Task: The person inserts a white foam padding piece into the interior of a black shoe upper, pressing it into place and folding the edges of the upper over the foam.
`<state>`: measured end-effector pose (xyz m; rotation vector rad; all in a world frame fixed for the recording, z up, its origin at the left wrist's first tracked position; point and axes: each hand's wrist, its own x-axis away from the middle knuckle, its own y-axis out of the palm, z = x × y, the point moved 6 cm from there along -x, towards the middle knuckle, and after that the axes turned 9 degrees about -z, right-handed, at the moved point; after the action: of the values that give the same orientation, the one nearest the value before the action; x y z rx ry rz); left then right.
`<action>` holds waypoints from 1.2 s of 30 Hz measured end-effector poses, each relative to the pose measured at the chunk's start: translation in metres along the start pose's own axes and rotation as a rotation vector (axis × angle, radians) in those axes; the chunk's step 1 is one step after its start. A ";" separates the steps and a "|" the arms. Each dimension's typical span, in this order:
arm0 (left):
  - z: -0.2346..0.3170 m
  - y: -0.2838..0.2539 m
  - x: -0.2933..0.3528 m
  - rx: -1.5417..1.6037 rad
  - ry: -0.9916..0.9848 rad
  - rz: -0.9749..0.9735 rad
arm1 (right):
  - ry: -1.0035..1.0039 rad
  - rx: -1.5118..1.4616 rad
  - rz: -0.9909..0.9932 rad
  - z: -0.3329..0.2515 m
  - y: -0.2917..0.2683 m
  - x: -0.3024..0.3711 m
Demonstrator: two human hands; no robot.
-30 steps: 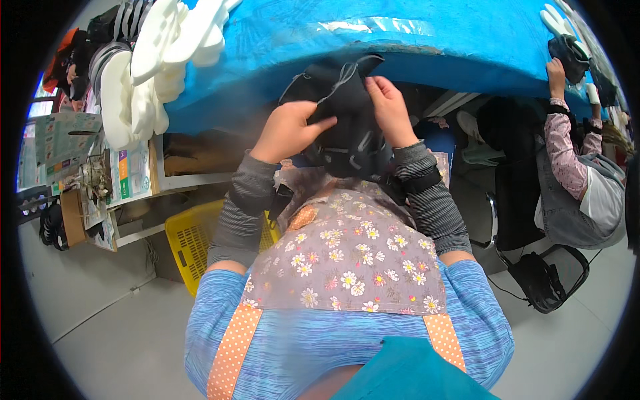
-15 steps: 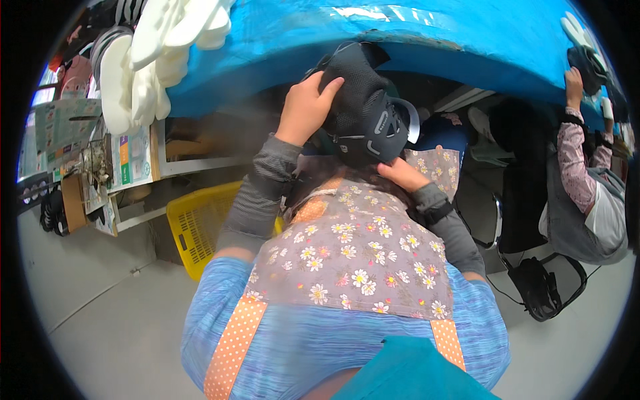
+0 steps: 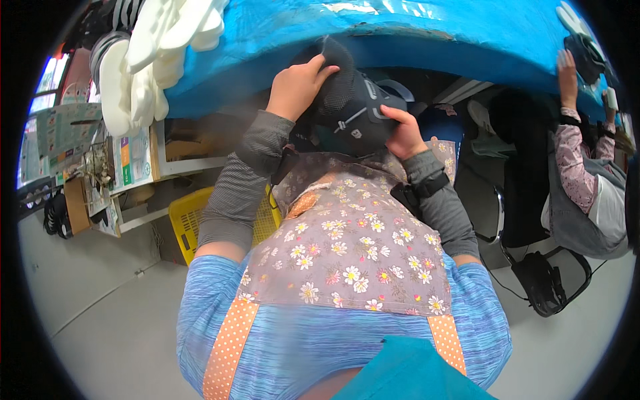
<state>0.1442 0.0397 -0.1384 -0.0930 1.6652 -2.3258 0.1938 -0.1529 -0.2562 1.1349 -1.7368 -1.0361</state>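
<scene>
Head view shows your left hand [image 3: 297, 87] and right hand [image 3: 400, 132], fingers closed around the dark shoe upper [image 3: 350, 107] at upper centre, steadying it below the blue table [image 3: 427, 33].

Matt dark knit, glossy blue sheet, printed cotton.

Held at the edge of the blue table cover [image 3: 427, 27] by left hand [image 3: 297, 87] and right hand [image 3: 400, 130]: a black shoe upper [image 3: 353, 100] of matt, finely textured knit cloth with smoother, faintly shiny trim bands. Blue table cover itself of glossy plastic sheeting, creased, catching light. Below the shoe upper, a floral apron [image 3: 347, 253] of soft matt cotton, with grey ribbed knit sleeves [image 3: 233, 193] either side. Left of the shoe upper, white moulded shoe soles [image 3: 143, 67], smooth and foamy-looking, and lower down a yellow plastic crate [image 3: 190, 220] with a perforated wall.
</scene>
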 end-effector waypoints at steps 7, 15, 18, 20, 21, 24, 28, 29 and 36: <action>0.031 -0.014 -0.002 -0.081 -0.077 -0.023 | -0.047 -0.135 0.037 0.007 -0.007 0.003; 0.008 0.044 -0.003 -0.276 0.315 0.004 | 0.036 -0.302 -0.002 0.023 -0.026 -0.002; -0.020 0.061 0.011 -0.214 0.202 -0.111 | 0.116 -0.247 0.131 0.032 -0.023 0.000; -0.011 0.059 0.006 0.185 -0.088 -0.105 | 0.103 -0.275 0.039 0.036 -0.039 0.001; -0.001 0.054 0.007 0.149 -0.104 -0.121 | 0.110 -0.291 -0.021 0.040 -0.045 -0.001; 0.026 0.039 0.014 0.109 -0.089 -0.065 | 0.111 -0.326 -0.070 0.044 -0.037 0.004; 0.036 0.022 0.013 0.062 -0.117 -0.053 | 0.138 -0.351 -0.088 0.049 -0.027 0.002; 0.035 0.020 0.016 0.049 -0.121 -0.039 | 0.145 -0.359 -0.088 0.051 -0.025 0.002; 0.054 -0.038 0.016 0.337 -0.055 0.138 | 0.087 -0.248 -0.160 0.027 0.000 -0.001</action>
<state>0.1338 -0.0031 -0.0868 0.0254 1.1933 -2.4351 0.1694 -0.1465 -0.2652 1.1540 -1.4224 -1.2425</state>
